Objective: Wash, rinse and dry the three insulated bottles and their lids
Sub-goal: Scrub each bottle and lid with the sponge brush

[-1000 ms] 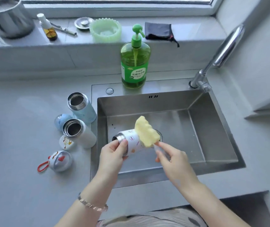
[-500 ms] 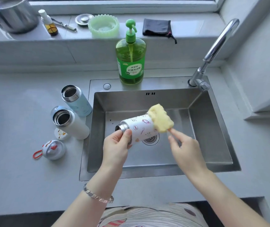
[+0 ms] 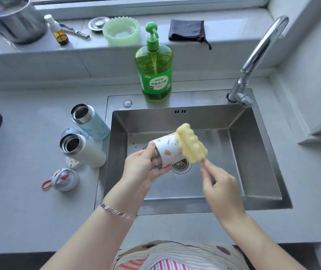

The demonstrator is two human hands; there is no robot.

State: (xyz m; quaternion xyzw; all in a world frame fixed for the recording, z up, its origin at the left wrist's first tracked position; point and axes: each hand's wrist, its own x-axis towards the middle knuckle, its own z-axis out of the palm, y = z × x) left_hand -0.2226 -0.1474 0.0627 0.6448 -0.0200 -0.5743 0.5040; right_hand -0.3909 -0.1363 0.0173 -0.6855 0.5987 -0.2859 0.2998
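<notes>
- Grey kitchen tabletop (image 3: 19, 211) under a bright window sill, with a steel sink (image 3: 262, 172) set into it right under the hands.
- The patterned white bottle (image 3: 167, 151) lies on its side in the air above the drain (image 3: 181, 166), open mouth toward the person.
- The left hand (image 3: 144, 168) is clamped round that bottle's steel neck, thumb on top, fingers beneath.
- The right hand (image 3: 220, 184) pinches the thin handle of a yellow sponge brush (image 3: 191, 146), whose head presses on the far end of the bottle's outer wall.
- So this reads as scrubbing the outside of bottle one; I can't tell whether the inside has been done.
- No water is running from the tap (image 3: 260, 47) beyond the right hand, and the basin looks mostly dry, so rinsing seems yet to come.
- Left of the left hand, on the tabletop, stand the pale blue bottle (image 3: 91, 122) and the plain white bottle (image 3: 83, 151), both open and apparently waiting.
- Just beside them sit lids: a blue lid (image 3: 72, 131) tucked between the two bottles, a small white lid (image 3: 72, 162), and nearer the person a grey lid with a red loop (image 3: 64, 179).
- Straight beyond the hands stands the green soap dispenser (image 3: 153, 69), and past it on the sill a dark cloth (image 3: 186, 30), perhaps for drying.
- My read: early days, with two bottles, all lids, rinsing and drying left.
</notes>
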